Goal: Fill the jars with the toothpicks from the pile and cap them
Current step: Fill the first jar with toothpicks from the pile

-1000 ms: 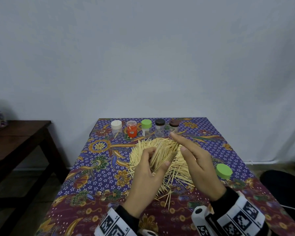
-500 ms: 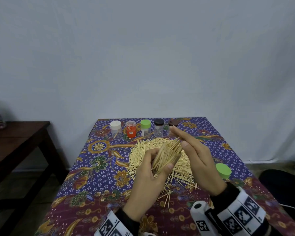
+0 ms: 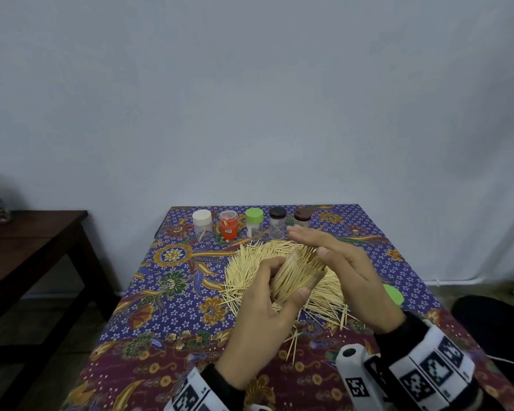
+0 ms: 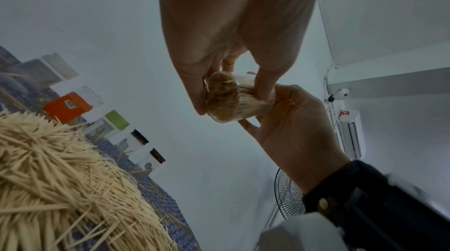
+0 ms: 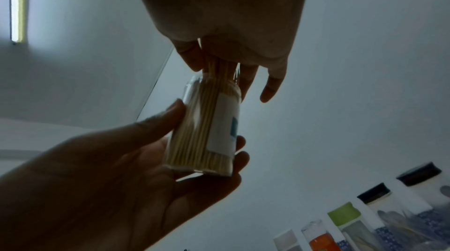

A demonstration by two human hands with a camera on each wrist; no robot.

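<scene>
My left hand [image 3: 267, 310] grips a clear jar [image 3: 297, 274] packed with toothpicks and holds it tilted above the toothpick pile [image 3: 247, 262]. The toothpick tips stick out of the jar's open mouth. My right hand [image 3: 347, 268] lies flat against those tips with its fingers straight. In the right wrist view the jar [image 5: 209, 126] shows a white label, and the right hand [image 5: 231, 14] covers its mouth. In the left wrist view the jar [image 4: 228, 99] shows its round bottom between the fingers of the left hand [image 4: 219, 24]. A loose green cap [image 3: 393, 295] lies to the right of the pile.
Along the far edge of the patterned tablecloth [image 3: 172, 307] stand a white-capped jar [image 3: 202, 222], an orange jar [image 3: 228, 225], a green-capped jar [image 3: 254, 222], a black-capped jar [image 3: 277, 222] and a brown-capped jar [image 3: 302, 218]. A dark wooden side table [image 3: 33, 241] stands to the left.
The left hand has raised and turned the jar a little. The right palm has come down onto the protruding toothpick ends.
</scene>
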